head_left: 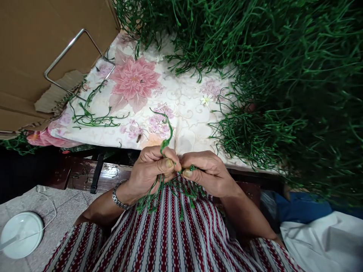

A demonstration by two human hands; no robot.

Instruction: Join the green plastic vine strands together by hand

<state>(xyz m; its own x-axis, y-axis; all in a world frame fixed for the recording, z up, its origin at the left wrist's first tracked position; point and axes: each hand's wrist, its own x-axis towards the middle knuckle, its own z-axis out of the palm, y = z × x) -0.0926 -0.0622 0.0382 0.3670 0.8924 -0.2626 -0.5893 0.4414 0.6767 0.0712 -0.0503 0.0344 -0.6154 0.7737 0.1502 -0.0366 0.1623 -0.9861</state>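
Note:
My left hand (154,164) is closed in a pinch on a thin green plant-like stem (169,130), whose curved upper end rises above the fingers. Close beside it, fingertips almost touching, my right hand (205,172) pinches a short green piece (192,167) between thumb and forefinger. Whether the two pieces are joined is hidden by the fingers. Below both hands, a bunch of green stems (181,196) hangs or lies against the striped clothing; how it is held I cannot make out.
Big heaps of green stems (255,45) cover the back and right of the flowered tablecloth (187,109). Several loose stems (96,120) lie at left, near a bent metal rod frame (65,51) and a cardboard box (51,34). A white round object (22,234) sits on the floor.

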